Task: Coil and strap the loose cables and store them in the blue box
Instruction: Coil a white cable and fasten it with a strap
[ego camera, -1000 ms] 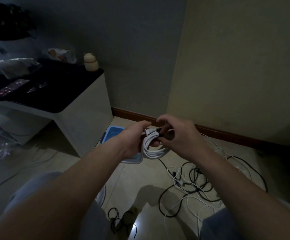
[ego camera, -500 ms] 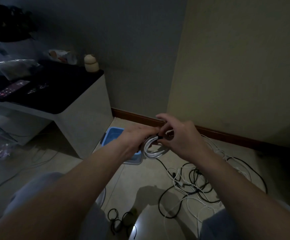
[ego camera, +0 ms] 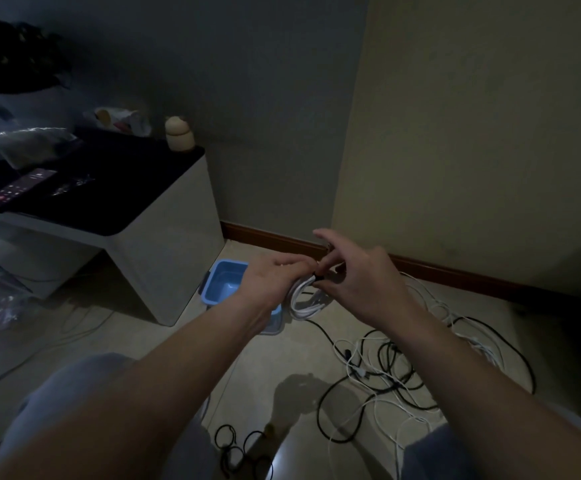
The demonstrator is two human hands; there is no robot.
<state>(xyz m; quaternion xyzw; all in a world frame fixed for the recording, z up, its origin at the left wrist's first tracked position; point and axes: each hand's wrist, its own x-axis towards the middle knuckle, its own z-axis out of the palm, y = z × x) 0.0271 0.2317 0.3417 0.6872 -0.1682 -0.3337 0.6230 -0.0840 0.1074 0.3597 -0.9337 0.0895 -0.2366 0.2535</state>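
Left hand (ego camera: 275, 279) up at chest height, just right of the blue box (ego camera: 230, 262) and above its near corner. Fingers curled round the top of the white coil (ego camera: 303, 304), knuckles to camera. My reading is that this hand is the clamp: it keeps the loops stacked so that they cannot spring apart while the tie goes on.

Right hand (ego camera: 363, 280) one step further right of the box, meeting the left at the coil's top. Thumb and a bent finger pinch narrowly at the black strap (ego camera: 317, 276); the index finger (ego camera: 320, 233) stands straight and clear of it, holding nothing.

Strap sits across the gathered loops, between the two hands and touching both. The coil hangs below the left fingers, and its lower arc is free in the air, off the floor (ego camera: 164, 341). The light is dim, so I cannot tell whether the strap is fastened or only wrapped.

The box stands open on the floor against the foot of the cabinet (ego camera: 174, 258). What shows of its inside past the left wrist looks bare. It is set close, probably so that a finished coil drops straight in.

Loose cables (ego camera: 379, 367), black and white, lie tangled on the floor right of the box and nearer the camera. They are not yet coiled.
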